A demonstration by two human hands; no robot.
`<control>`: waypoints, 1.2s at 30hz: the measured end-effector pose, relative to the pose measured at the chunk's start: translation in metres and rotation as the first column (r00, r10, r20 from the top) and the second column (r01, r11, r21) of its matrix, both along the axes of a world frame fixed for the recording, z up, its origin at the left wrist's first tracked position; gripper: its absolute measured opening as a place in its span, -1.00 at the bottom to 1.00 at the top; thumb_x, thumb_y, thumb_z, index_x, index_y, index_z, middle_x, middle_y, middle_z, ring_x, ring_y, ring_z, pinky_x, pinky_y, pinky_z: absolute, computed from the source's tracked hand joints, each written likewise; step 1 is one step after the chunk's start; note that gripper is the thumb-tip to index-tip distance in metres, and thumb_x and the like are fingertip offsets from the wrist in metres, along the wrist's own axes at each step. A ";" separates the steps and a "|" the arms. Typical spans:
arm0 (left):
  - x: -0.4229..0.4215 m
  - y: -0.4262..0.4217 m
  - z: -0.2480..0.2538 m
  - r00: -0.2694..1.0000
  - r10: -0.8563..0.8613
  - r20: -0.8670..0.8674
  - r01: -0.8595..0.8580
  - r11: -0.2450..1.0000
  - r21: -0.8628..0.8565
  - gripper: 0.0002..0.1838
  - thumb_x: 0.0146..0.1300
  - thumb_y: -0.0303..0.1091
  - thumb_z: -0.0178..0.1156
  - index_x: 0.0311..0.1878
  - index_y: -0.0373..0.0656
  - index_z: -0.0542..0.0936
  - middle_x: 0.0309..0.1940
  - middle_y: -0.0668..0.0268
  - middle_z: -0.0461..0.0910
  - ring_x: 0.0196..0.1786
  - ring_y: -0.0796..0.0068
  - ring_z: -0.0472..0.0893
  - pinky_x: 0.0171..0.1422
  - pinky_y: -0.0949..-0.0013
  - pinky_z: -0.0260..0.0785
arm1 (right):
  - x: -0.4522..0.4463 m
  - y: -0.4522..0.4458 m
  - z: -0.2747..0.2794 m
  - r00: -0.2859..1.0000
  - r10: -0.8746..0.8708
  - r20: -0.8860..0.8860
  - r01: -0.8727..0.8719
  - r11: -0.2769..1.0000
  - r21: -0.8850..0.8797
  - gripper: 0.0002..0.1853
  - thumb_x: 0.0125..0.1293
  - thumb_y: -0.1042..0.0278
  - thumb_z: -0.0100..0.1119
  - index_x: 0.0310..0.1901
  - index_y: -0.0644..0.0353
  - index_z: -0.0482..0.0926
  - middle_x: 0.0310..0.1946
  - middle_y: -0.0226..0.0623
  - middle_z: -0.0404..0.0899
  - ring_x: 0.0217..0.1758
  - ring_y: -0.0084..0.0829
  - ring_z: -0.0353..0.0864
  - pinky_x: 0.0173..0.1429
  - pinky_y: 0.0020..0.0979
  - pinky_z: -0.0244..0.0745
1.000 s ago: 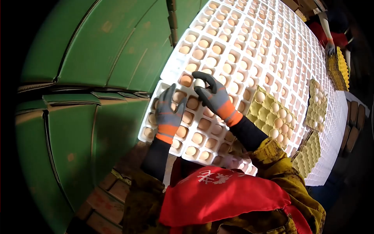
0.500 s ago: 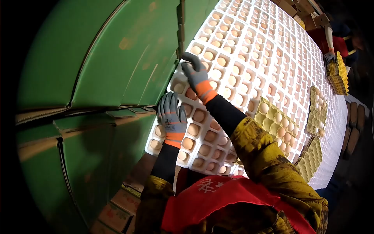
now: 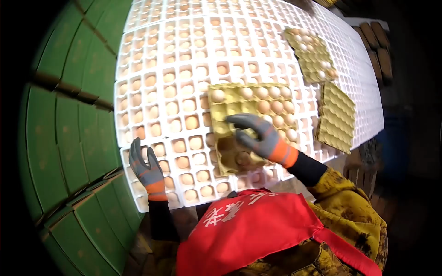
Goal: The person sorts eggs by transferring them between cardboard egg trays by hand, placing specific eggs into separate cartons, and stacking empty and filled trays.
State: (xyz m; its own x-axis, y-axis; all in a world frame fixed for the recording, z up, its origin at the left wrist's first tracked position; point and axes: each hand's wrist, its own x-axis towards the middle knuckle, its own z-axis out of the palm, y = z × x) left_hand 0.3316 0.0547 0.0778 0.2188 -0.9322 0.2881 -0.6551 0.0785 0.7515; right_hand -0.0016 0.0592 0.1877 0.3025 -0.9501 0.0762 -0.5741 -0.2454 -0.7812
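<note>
My left hand [image 3: 147,169], in a grey and orange glove, rests with fingers spread on the white foam tray [image 3: 141,205] at the near left corner; eggs sit in its square cells. Over a yellow-green egg tray [image 3: 222,110] hovers my right hand [image 3: 258,135], gloved alike, thumb and fingers apart with nothing visible between them. That tray lies on the foam trays. Eggs [image 3: 277,107] fill part of its back and right side, while several cups at its left hold none. Part of its near right side is hidden by my right hand.
Another yellow-green tray [image 3: 309,60] with some eggs lies farther back right, and a tray without eggs [image 3: 337,117] is nearer. Green cartons [image 3: 103,202] stand along the left. Brown objects [image 3: 384,62] are at the far right, and a blue barrel [image 3: 394,147] stands beyond the table.
The view has turned to the right. My right hand has left the foam trays' left edge and come over the egg tray. My left hand stays on the near foam tray, fingers more spread.
</note>
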 end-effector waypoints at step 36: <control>-0.220 0.055 0.025 0.962 -0.254 -0.101 0.257 0.966 0.025 -0.49 0.45 -0.31 0.09 0.38 -0.31 0.34 0.33 0.09 0.37 0.33 0.22 0.40 0.44 0.23 0.19 | -0.128 0.110 -0.031 0.578 -0.423 0.698 0.102 0.886 0.453 -0.54 0.25 0.19 0.32 0.13 0.20 0.53 -0.06 -0.31 0.64 0.03 -0.41 0.61 0.15 -0.38 0.53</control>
